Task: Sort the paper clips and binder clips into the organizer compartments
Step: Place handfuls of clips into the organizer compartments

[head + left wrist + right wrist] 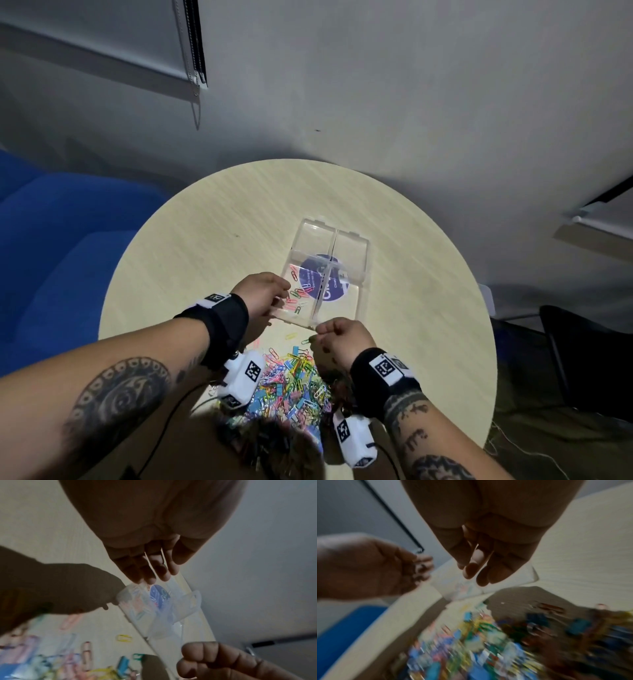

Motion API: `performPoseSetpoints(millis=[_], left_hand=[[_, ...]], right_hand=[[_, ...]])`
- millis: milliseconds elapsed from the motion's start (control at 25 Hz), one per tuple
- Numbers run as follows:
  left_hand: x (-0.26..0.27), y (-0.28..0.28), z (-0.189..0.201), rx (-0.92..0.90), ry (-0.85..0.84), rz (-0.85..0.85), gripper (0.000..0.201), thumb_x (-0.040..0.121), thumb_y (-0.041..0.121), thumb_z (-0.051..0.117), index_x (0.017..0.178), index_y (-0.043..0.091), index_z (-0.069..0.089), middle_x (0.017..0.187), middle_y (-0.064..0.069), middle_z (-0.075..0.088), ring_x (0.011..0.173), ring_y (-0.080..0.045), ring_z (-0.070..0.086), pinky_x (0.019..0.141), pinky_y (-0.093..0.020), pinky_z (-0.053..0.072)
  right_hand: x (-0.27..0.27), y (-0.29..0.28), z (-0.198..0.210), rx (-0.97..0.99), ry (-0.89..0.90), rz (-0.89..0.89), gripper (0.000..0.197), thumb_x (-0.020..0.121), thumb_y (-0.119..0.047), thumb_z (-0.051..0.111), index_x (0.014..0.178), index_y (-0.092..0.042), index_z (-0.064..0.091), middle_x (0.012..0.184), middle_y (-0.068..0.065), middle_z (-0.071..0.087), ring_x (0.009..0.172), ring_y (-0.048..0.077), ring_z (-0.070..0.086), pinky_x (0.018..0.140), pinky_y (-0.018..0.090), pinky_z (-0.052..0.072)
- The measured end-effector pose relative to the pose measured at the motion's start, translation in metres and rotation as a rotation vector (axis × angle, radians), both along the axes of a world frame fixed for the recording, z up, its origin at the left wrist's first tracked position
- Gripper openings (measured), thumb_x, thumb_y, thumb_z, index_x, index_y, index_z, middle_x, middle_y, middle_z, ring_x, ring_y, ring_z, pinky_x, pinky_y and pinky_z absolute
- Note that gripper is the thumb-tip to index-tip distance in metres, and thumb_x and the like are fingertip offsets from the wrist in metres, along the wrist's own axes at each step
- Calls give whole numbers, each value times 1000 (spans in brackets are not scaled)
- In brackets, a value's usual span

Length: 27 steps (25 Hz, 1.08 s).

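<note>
A clear four-compartment organizer (346, 246) lies on the round table. Its near-left compartment holds several coloured paper clips (297, 294); the others look bare. My left hand (279, 296) holds the organizer's near-left corner (123, 595), thumb at the corner and fingers (150, 572) over the side wall. My right hand (320, 334), just before the organizer's near wall, pinches a green paper clip (306, 341) with curled fingers (214, 660). A mixed pile of paper clips and binder clips (291, 380) lies between my wrists. The right wrist view is blurred; its fingers (479, 568) hang above the organizer (527, 578).
A single yellow paper clip (291, 335) lies between pile and organizer. A purple round sticker (322, 277) shows through the organizer floor. The table edge (113, 291) curves close on the left beside blue seating (68, 257); a black chair (582, 359) stands on the right.
</note>
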<state>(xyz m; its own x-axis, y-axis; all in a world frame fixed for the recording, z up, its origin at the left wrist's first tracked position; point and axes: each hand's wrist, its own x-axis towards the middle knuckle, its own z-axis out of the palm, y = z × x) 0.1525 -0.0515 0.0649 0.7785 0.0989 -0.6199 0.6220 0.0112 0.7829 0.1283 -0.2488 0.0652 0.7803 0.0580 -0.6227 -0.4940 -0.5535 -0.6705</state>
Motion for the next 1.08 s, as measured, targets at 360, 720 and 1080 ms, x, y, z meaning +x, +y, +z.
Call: performPoseSetpoints(millis=[360, 720, 1080], left_hand=[[-63, 29, -55, 861, -3, -879, 44, 79, 8, 48, 113, 28, 66, 118, 3, 59, 113, -22, 58, 93, -32, 50], [-86, 20, -63, 853, -136, -1044, 45, 90, 23, 61, 134, 32, 56, 127, 1, 45, 122, -19, 48, 103, -30, 40], [-79, 31, -57, 878, -118, -835, 37, 93, 24, 56, 129, 32, 60, 126, 2, 53, 119, -19, 54, 99, -29, 44]], right_hand=[[-15, 22, -50, -495, -166, 762, 55, 80, 1, 54, 130, -21, 48, 153, -2, 36, 140, 27, 32, 108, 42, 42], [-43, 16, -53, -537, -181, 994, 61, 83, -5, 60, 140, -22, 46, 138, 5, 44, 125, 29, 39, 100, 41, 44], [-5, 55, -56, -638, -318, 820, 30, 87, -10, 64, 117, -11, 63, 120, 10, 50, 114, 32, 53, 93, 41, 52]])
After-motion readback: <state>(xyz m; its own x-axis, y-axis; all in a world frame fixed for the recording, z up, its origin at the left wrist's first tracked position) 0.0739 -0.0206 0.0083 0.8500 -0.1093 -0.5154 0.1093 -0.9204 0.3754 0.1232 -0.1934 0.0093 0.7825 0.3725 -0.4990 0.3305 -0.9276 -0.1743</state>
